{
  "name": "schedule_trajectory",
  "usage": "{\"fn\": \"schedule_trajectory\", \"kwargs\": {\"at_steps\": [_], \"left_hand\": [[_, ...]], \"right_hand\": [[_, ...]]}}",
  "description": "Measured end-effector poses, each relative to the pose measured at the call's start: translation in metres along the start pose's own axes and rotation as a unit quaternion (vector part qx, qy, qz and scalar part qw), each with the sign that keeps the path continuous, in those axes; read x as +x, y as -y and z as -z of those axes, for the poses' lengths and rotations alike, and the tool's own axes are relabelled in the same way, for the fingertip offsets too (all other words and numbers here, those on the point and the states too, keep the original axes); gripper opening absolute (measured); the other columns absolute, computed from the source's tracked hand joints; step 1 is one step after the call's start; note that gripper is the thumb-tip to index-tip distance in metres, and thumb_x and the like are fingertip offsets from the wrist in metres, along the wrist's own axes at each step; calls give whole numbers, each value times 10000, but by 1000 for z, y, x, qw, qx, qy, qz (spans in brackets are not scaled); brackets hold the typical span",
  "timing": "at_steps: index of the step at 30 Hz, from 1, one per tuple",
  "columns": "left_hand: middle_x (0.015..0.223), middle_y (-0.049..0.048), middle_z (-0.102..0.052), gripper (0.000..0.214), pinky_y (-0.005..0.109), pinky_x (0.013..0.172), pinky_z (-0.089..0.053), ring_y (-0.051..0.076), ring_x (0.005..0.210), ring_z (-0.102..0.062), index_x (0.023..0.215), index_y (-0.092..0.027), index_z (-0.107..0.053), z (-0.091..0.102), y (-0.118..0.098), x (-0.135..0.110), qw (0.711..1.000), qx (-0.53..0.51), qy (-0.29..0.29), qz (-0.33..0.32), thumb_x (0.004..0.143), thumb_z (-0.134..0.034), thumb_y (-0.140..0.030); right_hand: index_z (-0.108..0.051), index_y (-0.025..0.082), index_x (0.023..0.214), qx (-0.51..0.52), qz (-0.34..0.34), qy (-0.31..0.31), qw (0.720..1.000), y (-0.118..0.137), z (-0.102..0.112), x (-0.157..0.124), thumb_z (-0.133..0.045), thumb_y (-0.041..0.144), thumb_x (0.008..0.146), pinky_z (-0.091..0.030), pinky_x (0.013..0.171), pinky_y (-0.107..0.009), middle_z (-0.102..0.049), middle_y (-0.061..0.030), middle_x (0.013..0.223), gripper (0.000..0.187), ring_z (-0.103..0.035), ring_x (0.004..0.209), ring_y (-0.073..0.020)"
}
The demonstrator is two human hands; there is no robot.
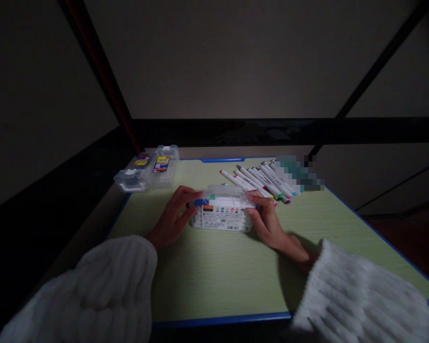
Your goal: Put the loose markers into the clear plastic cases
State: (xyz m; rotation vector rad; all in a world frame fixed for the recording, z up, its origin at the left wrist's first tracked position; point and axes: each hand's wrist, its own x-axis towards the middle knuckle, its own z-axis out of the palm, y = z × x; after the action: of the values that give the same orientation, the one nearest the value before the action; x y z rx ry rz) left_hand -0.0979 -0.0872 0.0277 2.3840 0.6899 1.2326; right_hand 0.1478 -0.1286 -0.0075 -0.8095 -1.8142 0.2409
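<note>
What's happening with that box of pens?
A person in fuzzy white sleeves grips a clear marker box from both sides: the left hand at its left end, the right hand at its right end. The box stands on the green table, with markers inside. Loose markers lie behind it to the right. Two clear cases sit at the far left corner.

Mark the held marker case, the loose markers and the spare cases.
marker case (221,216): head view, printed front label.
loose markers (265,182): head view, a middle marker's barrel.
spare cases (160,164): head view, right case's sticker.
</note>
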Motion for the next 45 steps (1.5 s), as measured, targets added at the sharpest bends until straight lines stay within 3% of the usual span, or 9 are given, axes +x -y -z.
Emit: {"fn": "schedule_trajectory", "kwargs": {"at_steps": [18, 28, 37, 45], "left_hand": [[951, 26, -455, 330, 239, 697, -452, 124, 807, -496, 1184, -264, -468, 1, 1, 0, 999, 21, 0, -35, 873, -450, -155], [957, 32, -439, 351, 284, 766, -457, 151, 888, -483, 1202, -283, -443, 3, -2, 1, 996, 65, 8, -57, 878, -423, -150], [967, 30, -461, 351, 255, 707, -467, 129, 802, -503, 1191, -261, -461, 0, 0, -1, 998, 54, 0, -23, 863, -441, -141], [994, 42, -468, 358, 244, 709, -467, 133, 848, -514, 1194, -248, -457, -1, -2, 0, 999, 52, 0, -13, 859, -445, -123]], "right_hand": [[-359, 291, 1137, -5, 16, -1, 1000, 1, 0, 3, -399, 191, 884, -423, 783, -377, -483, -53, 1033, 275, -496, 957, -193], [-352, 283, 1113, -13, 8, 6, 1000, -2, 0, 1, -385, 197, 886, -433, 760, -384, -477, -57, 1018, 246, -489, 940, -193], [-363, 273, 1116, -14, -21, -4, 1000, -2, -1, 1, -391, 223, 887, -438, 773, -400, -483, -70, 1058, 236, -496, 964, -201], [-376, 274, 1098, -1, -12, -16, 1000, 0, -2, 5, -405, 219, 883, -432, 788, -411, -491, -62, 1035, 224, -495, 976, -204]]}}
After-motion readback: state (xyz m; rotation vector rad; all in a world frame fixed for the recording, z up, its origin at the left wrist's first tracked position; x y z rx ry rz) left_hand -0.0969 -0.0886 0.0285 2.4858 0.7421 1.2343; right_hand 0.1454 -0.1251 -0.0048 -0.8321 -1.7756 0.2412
